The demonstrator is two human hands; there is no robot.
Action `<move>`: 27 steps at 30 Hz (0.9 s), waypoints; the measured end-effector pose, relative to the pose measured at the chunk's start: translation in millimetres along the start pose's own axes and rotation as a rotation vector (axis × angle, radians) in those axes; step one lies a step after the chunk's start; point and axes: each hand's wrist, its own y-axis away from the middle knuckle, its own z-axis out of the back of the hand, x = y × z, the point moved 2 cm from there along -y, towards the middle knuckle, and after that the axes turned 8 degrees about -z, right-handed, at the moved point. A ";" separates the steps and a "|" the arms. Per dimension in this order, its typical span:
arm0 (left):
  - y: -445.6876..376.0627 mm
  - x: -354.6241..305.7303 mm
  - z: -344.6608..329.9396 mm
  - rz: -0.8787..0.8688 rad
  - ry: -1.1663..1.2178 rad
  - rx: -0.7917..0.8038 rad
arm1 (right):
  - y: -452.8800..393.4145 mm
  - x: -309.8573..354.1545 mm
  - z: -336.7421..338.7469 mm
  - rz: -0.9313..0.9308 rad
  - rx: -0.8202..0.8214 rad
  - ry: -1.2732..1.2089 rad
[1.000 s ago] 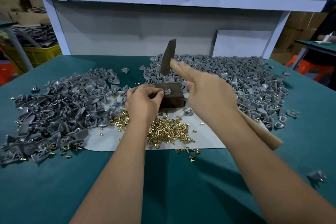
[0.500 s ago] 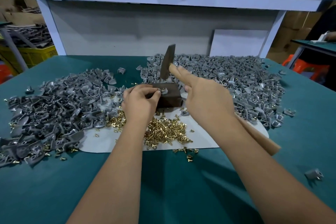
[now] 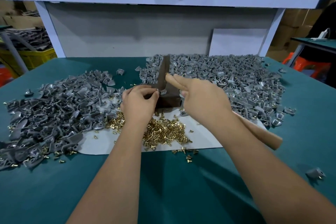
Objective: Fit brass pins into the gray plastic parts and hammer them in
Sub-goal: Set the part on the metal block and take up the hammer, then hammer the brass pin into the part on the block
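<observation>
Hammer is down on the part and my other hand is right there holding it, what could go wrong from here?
1. The left hand pinches the gray part on the block right beside the hammer head; a glancing strike could hit those fingers.
2. The right hand holds the handle with two fingers stretched along it, which may loosen control.
3. Loose pins lie by the block; jolts could scatter them.

- Left hand point(image 3: 139, 102): forearm extended forward, fingers curled, fingertips pinching a small part.
- Right hand point(image 3: 203, 97): forearm extended, gripping a hammer point(image 3: 164, 74) handle, index and middle fingers straight along it.
</observation>
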 end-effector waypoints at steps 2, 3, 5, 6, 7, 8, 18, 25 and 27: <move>0.7 -0.6 1.5 0.008 0.005 0.010 | -8.7 -0.5 5.0 -0.023 0.026 -0.040; 0.5 -1.3 1.9 0.012 0.013 0.017 | -12.3 -0.9 6.8 -0.064 0.000 -0.106; -0.3 -1.6 2.6 0.038 0.037 0.032 | -16.6 -3.6 4.4 -0.178 -0.072 -0.254; -0.4 -1.5 2.8 0.053 0.047 0.045 | -16.0 -5.9 1.1 -0.240 -0.088 -0.303; -0.6 -1.5 2.9 0.067 0.063 0.058 | -14.8 -9.3 -4.2 -0.293 -0.088 -0.330; -0.8 -1.6 2.8 0.081 0.086 0.072 | -13.2 -13.9 -10.2 -0.334 -0.076 -0.339; -4.1 1.2 3.0 0.143 0.257 0.102 | -3.4 -41.5 -37.1 -0.409 0.140 -0.112; -4.2 2.9 2.2 0.139 0.271 0.106 | 1.2 -29.2 -32.4 -0.203 -0.148 0.162; -3.7 3.3 1.5 0.133 0.290 0.106 | -1.7 -17.4 -31.5 -0.093 -0.262 0.052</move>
